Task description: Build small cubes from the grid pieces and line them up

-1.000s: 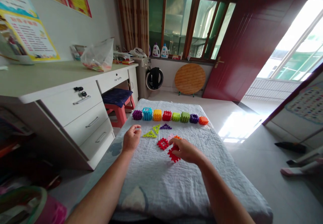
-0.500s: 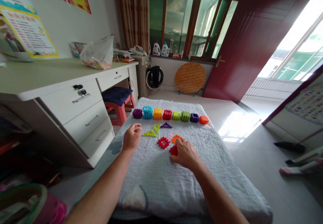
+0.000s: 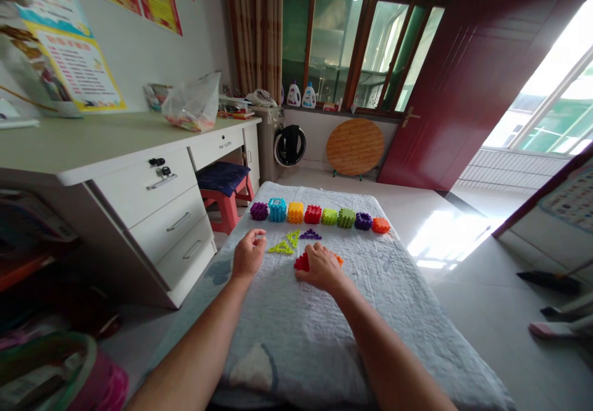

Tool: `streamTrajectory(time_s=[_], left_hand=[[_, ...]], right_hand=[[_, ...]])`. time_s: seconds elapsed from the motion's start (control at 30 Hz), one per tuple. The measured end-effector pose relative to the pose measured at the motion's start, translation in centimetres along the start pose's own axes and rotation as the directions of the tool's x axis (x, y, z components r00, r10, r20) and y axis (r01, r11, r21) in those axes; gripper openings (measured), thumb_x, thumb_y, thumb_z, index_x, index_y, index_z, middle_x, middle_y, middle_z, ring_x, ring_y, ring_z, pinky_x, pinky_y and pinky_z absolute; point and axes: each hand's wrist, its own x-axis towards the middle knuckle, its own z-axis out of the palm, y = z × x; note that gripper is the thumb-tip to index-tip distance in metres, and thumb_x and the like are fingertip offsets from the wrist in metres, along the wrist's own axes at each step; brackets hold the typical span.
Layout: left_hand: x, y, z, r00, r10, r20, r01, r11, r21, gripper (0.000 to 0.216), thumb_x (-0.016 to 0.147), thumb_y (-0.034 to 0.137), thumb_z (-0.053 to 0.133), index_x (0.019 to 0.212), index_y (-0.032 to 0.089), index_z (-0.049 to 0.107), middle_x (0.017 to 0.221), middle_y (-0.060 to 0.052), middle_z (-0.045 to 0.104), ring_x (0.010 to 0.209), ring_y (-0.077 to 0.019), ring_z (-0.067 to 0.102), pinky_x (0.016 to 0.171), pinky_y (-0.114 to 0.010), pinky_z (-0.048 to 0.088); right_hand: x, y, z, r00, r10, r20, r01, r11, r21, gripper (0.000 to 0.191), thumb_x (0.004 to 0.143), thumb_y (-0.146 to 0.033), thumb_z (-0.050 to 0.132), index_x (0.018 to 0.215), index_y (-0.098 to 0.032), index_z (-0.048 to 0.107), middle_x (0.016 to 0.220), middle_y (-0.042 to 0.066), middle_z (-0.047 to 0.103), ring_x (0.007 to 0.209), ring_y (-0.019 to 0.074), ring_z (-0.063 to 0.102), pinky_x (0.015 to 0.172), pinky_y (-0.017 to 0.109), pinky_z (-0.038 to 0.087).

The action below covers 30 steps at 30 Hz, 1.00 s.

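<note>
My right hand [image 3: 319, 267] lies palm down over the bedding, with its fingers closed round a flat red building piece [image 3: 302, 262]. That hand hides most of the red, so I cannot tell one piece from two. Orange edges of another flat piece [image 3: 340, 259] peek out beyond its fingers. My left hand [image 3: 249, 254] hovers at the left with loosely curled fingers, a gap between them and nothing visible inside. Close to it lie lime triangular pieces [image 3: 281, 248] and a purple triangular piece [image 3: 311, 234].
Behind runs a row of interlocking cubes, from a purple cube [image 3: 259, 211] to an orange block [image 3: 380, 225]. A pale quilted cover [image 3: 370, 300] spreads under everything. To the left stand a white desk [image 3: 152, 213] and a red stool [image 3: 227, 198] with a dark cushion.
My right hand has moved left with the red piece, covering the spot where another red piece lay in view. My left hand has hardly moved; the view has shifted slightly.
</note>
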Motion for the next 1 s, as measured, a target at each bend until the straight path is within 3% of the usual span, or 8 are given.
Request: streamTrajectory(time_s=[0.27,0.67,1.0], left_hand=[[0.0,0.2,0.0,1.000,-0.003,0.011,0.003,1.000,-0.009,0.030,0.077,0.036,0.046,0.095,0.019,0.062,0.062,0.001,0.061,0.062,-0.0165,0.059,0.059,-0.024,0.042],[0.1,0.2,0.1,1.000,-0.002,0.027,0.003,1.000,-0.030,0.029,0.077,0.037,0.046,0.095,0.020,0.061,0.063,0.001,0.061,0.059,-0.0163,0.058,0.058,-0.024,0.042],[0.2,0.3,0.0,1.000,0.013,0.027,-0.013,1.000,-0.025,0.028,0.078,0.037,0.045,0.094,0.020,0.061,0.063,0.001,0.061,0.061,-0.0166,0.060,0.058,-0.024,0.042]], right_hand=[[-0.1,0.0,0.2,1.000,0.016,-0.016,-0.017,0.999,-0.048,0.046,0.070,-0.053,0.061,0.098,-0.017,0.057,0.100,0.012,0.058,0.092,0.0274,0.053,0.076,0.036,0.040],[-0.3,-0.5,0.7,0.994,0.087,-0.067,-0.089,0.995,-0.032,0.044,0.069,-0.046,0.061,0.099,-0.015,0.057,0.096,0.013,0.061,0.088,0.0271,0.056,0.075,0.035,0.040],[-0.6,-1.4,-0.7,0.998,0.050,0.049,-0.045,0.994,-0.098,0.043,0.066,-0.039,0.063,0.101,-0.015,0.058,0.098,0.016,0.062,0.088,0.0298,0.057,0.071,0.036,0.040]])
